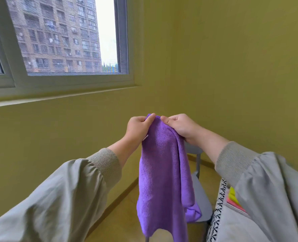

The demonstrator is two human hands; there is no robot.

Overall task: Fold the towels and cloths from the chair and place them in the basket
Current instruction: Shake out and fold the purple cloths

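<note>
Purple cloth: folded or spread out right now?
Partly folded: the purple cloth hangs doubled over in the air, top edge pinched between left hand and right hand, a second layer showing along its right side.

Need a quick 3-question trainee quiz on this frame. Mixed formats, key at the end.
1. True or false: the left hand and right hand both pinch the top edge of the purple cloth.
2. The purple cloth is: A) held up, hanging down; B) spread flat; C) rolled into a ball.
3. Fill in: inside the patterned basket a yellow cloth shows, with a ____ one beside it.
Key: 1 true; 2 A; 3 pink.
</note>
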